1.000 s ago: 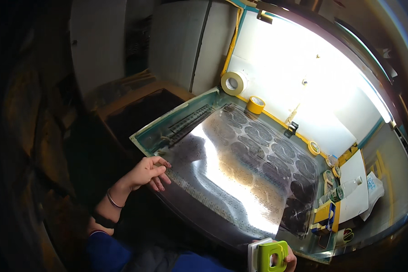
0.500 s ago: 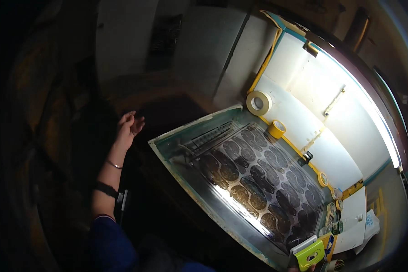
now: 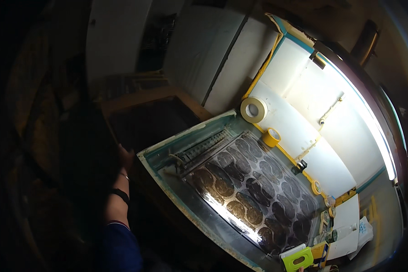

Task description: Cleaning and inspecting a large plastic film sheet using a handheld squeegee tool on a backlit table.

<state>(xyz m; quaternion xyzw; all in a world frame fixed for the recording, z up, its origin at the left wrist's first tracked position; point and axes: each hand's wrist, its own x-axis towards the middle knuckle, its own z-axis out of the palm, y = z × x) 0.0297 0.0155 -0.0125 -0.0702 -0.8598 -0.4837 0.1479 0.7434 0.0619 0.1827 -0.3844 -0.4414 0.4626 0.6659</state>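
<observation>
My left hand (image 3: 126,157), in shadow at centre left, is beside the near corner of a brown-framed dark panel (image 3: 191,103). Its fingers are too dim to show whether they grip the frame. At the lower right edge is a lime-green and white flat tool (image 3: 299,259) with an oval slot in its handle. A fingertip of my right hand (image 3: 301,269) shows at the tool's lower edge, closed on it; the rest of that hand is out of the picture. Between the hands, a dark-patterned sheet (image 3: 258,188) lies in a shallow, teal-rimmed lit table (image 3: 186,223).
A large tape roll (image 3: 254,110) and a yellow tape roll (image 3: 271,137) stand along the table's back ledge. Smaller rolls, a clear bottle (image 3: 347,230) and a white board (image 3: 347,245) are at the right. A bright tube light (image 3: 371,111) hangs over the table.
My left hand has come down from its raised, spread-fingered pose to the dark panel's frame corner. The view has shifted, showing more of that panel. The green tool stays at the lower right.
</observation>
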